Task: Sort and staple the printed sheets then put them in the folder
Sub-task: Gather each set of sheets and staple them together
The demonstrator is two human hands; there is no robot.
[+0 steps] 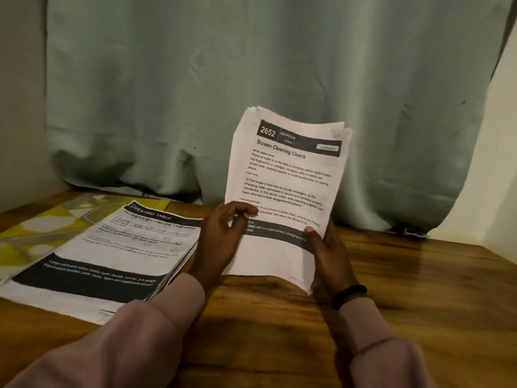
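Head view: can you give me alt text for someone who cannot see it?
Both hands, left hand and right hand, hold a stack of white printed sheets upright over a brown wooden table. A second stack of printed sheets lies flat at the left, before a grey-green curtain.

Bare wood lies open on the table (419, 289) to the right and toward the near edge. The flat paper stack (112, 253) fills the left side, overlapping a yellow patterned mat (42, 222). The curtain (251, 79) closes off the back, and the upheld sheaf (285, 177) blocks the middle.
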